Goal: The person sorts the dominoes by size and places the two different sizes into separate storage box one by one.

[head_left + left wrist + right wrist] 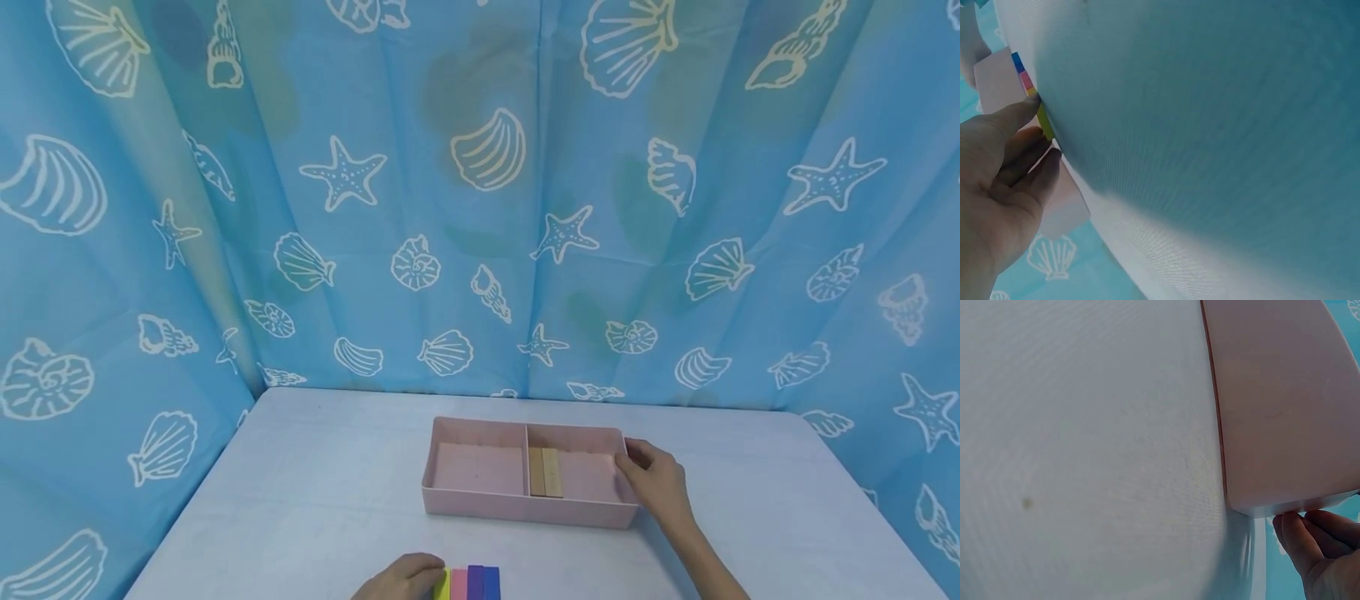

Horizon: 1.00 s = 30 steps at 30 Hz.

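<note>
A pink two-compartment box (525,507) sits on the white table. At its right end, my right hand (660,483) grips the rim, thumb over the inner side and fingers against the outer wall; the right wrist view shows those fingers at the end wall of the box (1285,419). In front of the box stand several coloured blocks side by side: yellow, a pink block (459,583), a purple block (476,582) and a blue block (492,582). My left hand (405,577) pinches the yellow block (1045,122) between thumb and fingers. The blocks' near ends are cut off in the head view.
Two wooden blocks (545,472), one darker than the other, lie against the divider in the box's right compartment. A blue curtain (420,208) with white shell drawings hangs behind and beside the table (315,475).
</note>
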### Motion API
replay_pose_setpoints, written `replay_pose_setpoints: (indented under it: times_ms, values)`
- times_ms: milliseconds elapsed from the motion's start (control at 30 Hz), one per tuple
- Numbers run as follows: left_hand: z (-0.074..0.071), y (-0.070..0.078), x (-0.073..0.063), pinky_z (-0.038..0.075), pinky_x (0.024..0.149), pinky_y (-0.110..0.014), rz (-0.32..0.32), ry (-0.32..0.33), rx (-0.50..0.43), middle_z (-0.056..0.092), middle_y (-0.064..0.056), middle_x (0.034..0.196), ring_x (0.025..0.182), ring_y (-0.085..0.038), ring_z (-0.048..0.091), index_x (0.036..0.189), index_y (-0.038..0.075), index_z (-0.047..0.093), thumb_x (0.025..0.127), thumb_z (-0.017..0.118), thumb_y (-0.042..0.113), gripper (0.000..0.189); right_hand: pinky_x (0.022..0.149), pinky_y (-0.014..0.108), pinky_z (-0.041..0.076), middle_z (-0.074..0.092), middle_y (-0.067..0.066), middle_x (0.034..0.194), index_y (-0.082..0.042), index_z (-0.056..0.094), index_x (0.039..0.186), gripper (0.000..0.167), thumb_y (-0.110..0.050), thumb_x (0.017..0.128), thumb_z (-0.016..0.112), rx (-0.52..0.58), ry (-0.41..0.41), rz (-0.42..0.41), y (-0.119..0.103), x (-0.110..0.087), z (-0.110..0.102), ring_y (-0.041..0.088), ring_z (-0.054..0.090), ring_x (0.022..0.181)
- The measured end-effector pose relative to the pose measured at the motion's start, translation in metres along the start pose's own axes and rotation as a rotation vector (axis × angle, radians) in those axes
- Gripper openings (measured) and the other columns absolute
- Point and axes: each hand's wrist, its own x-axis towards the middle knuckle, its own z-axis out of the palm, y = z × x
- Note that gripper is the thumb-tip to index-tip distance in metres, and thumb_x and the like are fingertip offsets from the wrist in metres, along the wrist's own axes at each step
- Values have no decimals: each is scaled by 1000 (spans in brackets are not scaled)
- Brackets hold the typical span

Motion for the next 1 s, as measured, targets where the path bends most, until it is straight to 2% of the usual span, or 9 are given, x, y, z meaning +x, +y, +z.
replay_pose_setpoints:
  times_ms: [167, 500, 800, 1000]
  values:
    - [1, -1, 0, 54, 92, -31, 21, 3, 12, 61, 3, 120, 113, -13, 59, 121, 7, 67, 87, 60, 68, 70, 98, 52, 49, 59, 29, 129, 8, 54, 134, 45, -20, 99, 54, 5, 2, -4, 0, -1, 1, 44, 56, 119]
    - [2, 1, -1, 54, 93, -33, 1, 17, -1, 60, 3, 123, 113, -13, 58, 122, 8, 67, 85, 60, 69, 72, 98, 52, 49, 59, 29, 129, 9, 55, 133, 44, -19, 98, 55, 22, 10, 10, -2, -1, 0, 44, 56, 119]
    - [1, 2, -3, 55, 91, -31, 52, 54, 31, 62, 1, 121, 112, -14, 60, 121, 7, 68, 88, 57, 69, 71, 98, 52, 49, 59, 29, 129, 10, 55, 132, 44, -19, 99, 56, 17, 9, 6, -3, -3, 0, 44, 56, 119]
    - [2, 3, -3, 55, 91, -30, 56, 65, 43, 61, 1, 120, 113, -15, 60, 120, 8, 68, 88, 56, 69, 70, 97, 53, 49, 61, 28, 126, 10, 57, 130, 43, -19, 97, 56, 5, 15, 24, -4, -3, 0, 44, 57, 118]
